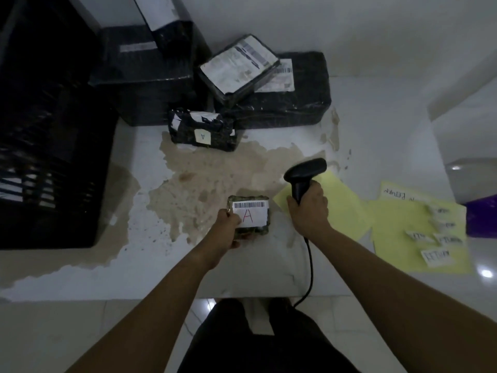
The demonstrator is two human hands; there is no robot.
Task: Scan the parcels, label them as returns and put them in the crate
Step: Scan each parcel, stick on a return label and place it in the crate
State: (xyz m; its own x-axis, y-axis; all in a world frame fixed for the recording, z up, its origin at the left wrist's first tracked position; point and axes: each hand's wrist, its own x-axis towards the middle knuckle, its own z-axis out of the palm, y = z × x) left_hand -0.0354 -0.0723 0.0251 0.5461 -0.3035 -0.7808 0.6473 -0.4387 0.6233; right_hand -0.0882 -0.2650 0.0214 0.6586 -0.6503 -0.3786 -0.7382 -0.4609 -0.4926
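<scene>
"At the near edge of the white table (pixel 269 267), head view: report each hand."

"My left hand (pixel 228 228) grips the small parcel (pixel 258 230) from its left side, fingers curled beneath it and thumb on the white label (pixel 255 215). The label faces up and shows a barcode strip above a red letter A. My right hand (pixel 309 208) is wrapped fully round the handle of the black scanner (pixel 305 175). The scanner head stands above my fist, just to the right of the parcel and apart from it. Its cable (pixel 309 262) runs from the handle down over the table edge."

"Location of the crate?"

"The black crate (pixel 48 146) stands at the left end of the table, well apart from the held parcel. I cannot tell what is inside it."

"Other parcels?"

"A second small black parcel (pixel 212 141) with a small tag marked A lies beyond my hands at the far edge of a brown stain (pixel 215 179). Behind it are two large black parcels (pixel 282 109), side by side. A flat parcel (pixel 238 67) lies tilted on the right one."

"Labels?"

"To my right lie yellow sheets (pixel 347 211). White slips (pixel 437 257) rest on the farther sheet. The nearest slip reads RETURN; the others are blurred."
</scene>
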